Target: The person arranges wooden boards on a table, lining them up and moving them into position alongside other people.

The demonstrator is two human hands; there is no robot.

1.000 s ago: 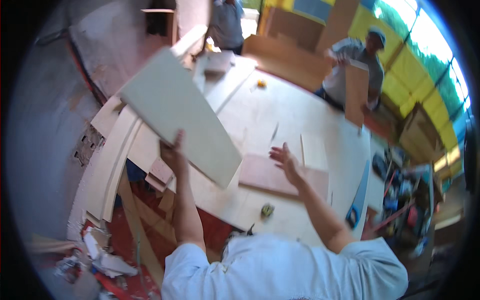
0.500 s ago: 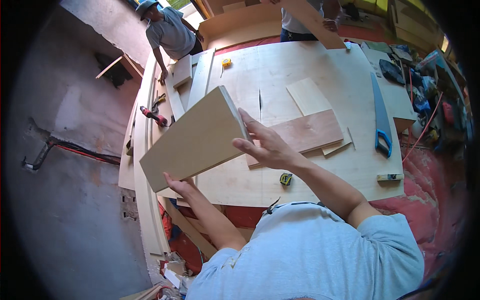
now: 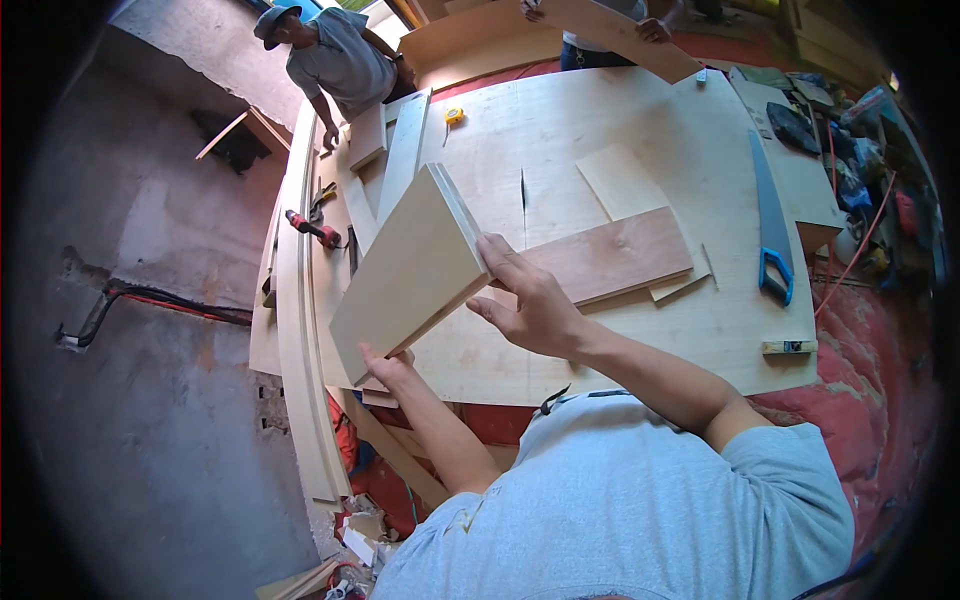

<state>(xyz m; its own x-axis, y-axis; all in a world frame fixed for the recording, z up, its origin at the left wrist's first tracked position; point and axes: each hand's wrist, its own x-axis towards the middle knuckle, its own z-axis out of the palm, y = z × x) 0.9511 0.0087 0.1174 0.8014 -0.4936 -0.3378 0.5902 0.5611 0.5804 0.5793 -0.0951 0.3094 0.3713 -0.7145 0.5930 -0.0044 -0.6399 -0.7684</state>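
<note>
I hold a pale plywood board (image 3: 405, 270), which looks layered along its upper edge, tilted over the worktable (image 3: 620, 110). My left hand (image 3: 390, 368) grips its lower left corner. My right hand (image 3: 525, 305) grips its right end, with fingers over the edge and thumb spread below. Just right of it lie a pinkish-brown board (image 3: 625, 255) and a paler panel (image 3: 615, 175) under that. A handsaw with a blue handle (image 3: 775, 275) rests at the table's right, above a small tube (image 3: 788, 347).
A person (image 3: 345, 65) stands at the far left; another (image 3: 600, 50) holds a brown board (image 3: 630, 35). A red drill (image 3: 315, 228) and long strips (image 3: 300, 300) lie left, a yellow tape measure (image 3: 455, 117) at the back. Cluttered tools (image 3: 860, 220) fill the right; a concrete wall (image 3: 180, 400) stands left.
A second ago my right hand was open and apart; it now grips the board. Over the last half second the board's lower left end has moved rightward and down. The view has turned.
</note>
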